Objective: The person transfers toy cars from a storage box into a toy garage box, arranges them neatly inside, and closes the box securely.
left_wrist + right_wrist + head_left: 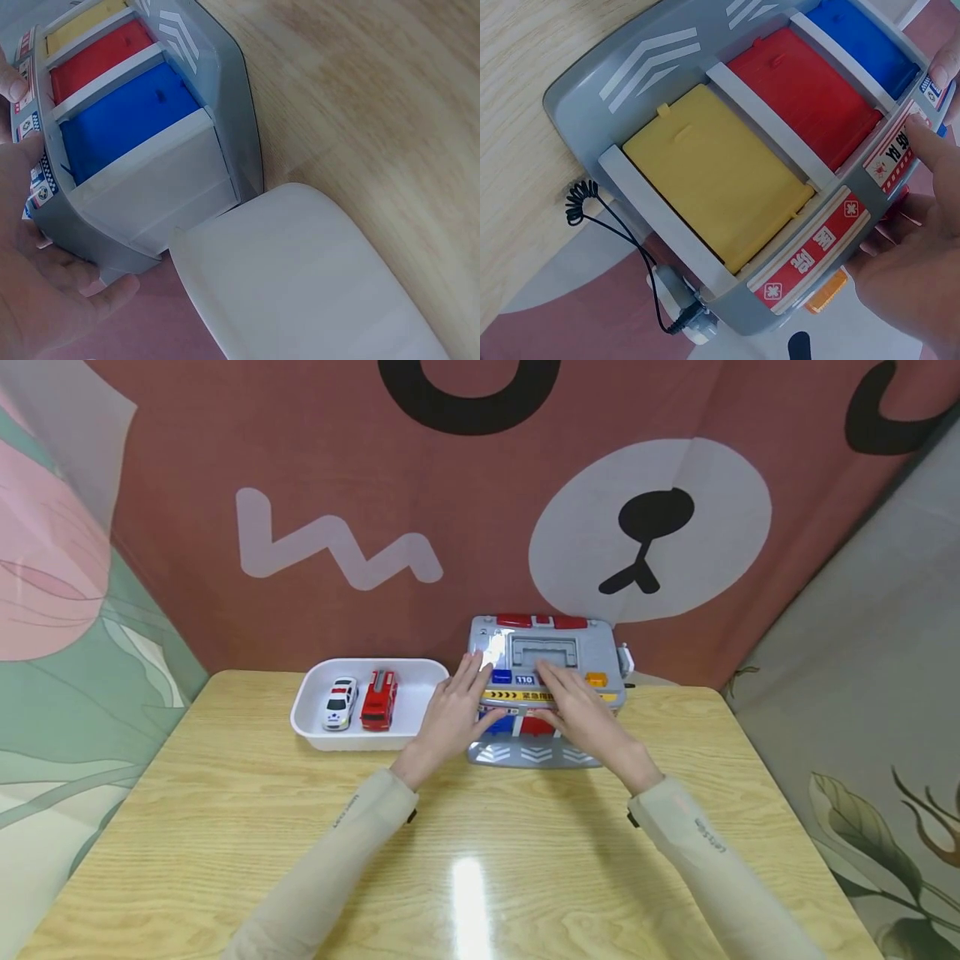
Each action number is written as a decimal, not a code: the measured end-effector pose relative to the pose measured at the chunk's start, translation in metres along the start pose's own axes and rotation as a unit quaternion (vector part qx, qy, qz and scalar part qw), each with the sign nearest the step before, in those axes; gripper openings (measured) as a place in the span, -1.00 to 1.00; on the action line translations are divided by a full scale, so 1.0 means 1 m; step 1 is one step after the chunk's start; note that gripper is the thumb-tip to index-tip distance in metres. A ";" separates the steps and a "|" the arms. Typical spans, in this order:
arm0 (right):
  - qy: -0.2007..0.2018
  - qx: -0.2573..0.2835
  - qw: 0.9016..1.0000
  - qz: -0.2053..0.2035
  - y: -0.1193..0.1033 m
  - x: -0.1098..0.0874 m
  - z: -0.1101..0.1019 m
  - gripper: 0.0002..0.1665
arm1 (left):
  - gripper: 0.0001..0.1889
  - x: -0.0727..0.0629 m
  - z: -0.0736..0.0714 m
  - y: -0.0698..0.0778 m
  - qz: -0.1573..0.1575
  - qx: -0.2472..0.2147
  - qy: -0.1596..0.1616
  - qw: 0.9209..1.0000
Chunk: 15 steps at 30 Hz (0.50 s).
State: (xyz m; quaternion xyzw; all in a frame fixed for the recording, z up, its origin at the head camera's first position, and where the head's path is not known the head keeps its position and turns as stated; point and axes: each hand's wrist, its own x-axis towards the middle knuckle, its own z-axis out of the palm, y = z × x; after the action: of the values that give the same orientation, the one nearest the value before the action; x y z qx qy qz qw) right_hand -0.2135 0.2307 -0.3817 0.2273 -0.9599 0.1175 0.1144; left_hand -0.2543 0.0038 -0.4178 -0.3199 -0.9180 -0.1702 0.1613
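Observation:
A grey toy garage (596, 647) stands against the back curtain, with a raised roof and three coloured doors. My left hand (450, 710) rests on the roof's left end, fingers extended and thumb at the front edge. On the right part of the roof lies my right hand (588, 718), its fingers also extended. Its thumb touches the sign strip (896, 154) above the doors. The blue door (131, 120), red door (802, 97) and yellow door (716, 176) are all down. Both hands partly cover the roof's front edge.
Left of the garage, a white tray (408, 739) holds a white toy police car (340, 703) and a red toy fire truck (379, 702). A toy handset (679, 300) with a coiled black cord hangs on the garage's right side. Everything stands on a wooden table (525, 852).

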 end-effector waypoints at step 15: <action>0.003 -0.006 1.000 -0.022 0.003 0.001 -0.002 -0.11 | -0.20 0.000 0.000 0.001 -0.001 -0.004 0.004 1.000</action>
State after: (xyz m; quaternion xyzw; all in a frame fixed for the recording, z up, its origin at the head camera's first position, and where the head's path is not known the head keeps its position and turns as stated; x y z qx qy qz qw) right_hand -0.2153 0.2336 -0.3805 0.2475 -0.9550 0.1099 0.1213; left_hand -0.2538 0.0044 -0.4178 -0.3186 -0.9171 -0.1752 0.1634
